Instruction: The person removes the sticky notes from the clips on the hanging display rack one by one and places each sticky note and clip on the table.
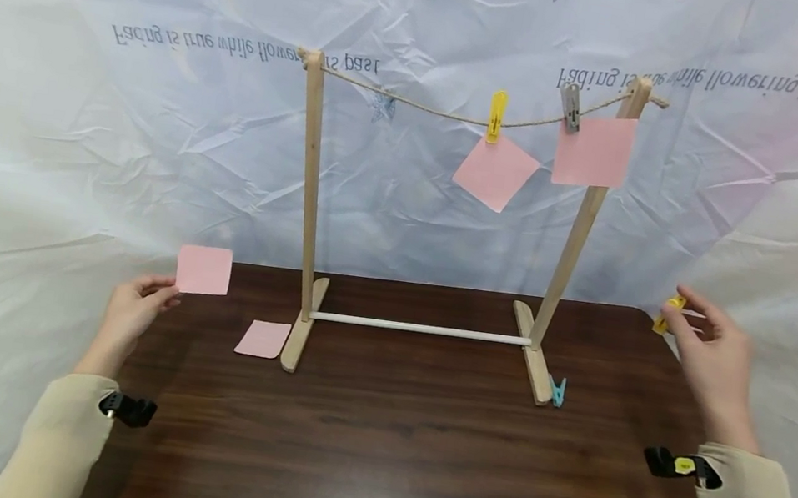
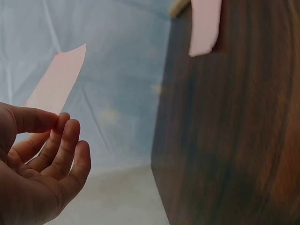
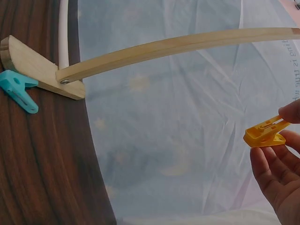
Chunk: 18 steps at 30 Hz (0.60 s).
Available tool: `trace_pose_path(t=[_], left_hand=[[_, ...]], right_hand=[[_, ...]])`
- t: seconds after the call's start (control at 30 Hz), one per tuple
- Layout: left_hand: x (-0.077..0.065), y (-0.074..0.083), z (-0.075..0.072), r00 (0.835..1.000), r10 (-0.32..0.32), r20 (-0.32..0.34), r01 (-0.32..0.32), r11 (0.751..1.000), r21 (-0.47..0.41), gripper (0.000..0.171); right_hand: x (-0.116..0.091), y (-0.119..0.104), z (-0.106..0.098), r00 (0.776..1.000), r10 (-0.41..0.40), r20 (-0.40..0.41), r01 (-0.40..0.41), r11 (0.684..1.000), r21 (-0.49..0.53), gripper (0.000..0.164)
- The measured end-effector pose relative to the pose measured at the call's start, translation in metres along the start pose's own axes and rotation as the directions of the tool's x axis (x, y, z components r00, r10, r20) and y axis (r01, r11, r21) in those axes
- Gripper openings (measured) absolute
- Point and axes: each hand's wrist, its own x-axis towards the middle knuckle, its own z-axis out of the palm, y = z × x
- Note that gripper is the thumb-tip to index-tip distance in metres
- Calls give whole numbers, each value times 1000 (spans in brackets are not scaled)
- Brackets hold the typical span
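- My left hand pinches a pink paper by its lower left corner, near the desk's back left corner.
- My right hand grips a yellow clip between thumb and fingers, out by the back right corner.
- I judge this the readying step: paper and clip are in hand, neither yet at the rope. The next move calls for bringing both to its bare left stretch.
- A spare sheet lies beside the stand's left foot; the left wrist view cuts it off.
- My fingers hide part of the clip; I can't tell whether it's squeezed open.
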Motion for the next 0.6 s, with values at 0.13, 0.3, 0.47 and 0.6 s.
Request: trace_pose_path(t=[0.13,0.3,0.47,0.6], left_hand=[[4,-11,-1,997,-24,68,20,998,51,44],[4,-22,0,992,-60,111,48,993,105,44],[2,-27,1,983,-102,152,83,989,126,47],[2,-29,3,978,-110,174,91,989,117,47]], right_hand=[[-2,3,3,1000,-5,-12,5,1000,-7,49],[-4,9,7,1000,2,-2,-2,999,-35,50],[-7,12,9,1000,-2,15,3,998,-59,52],[-8,14,8,1000,-15,26,16,998,-57,52]])
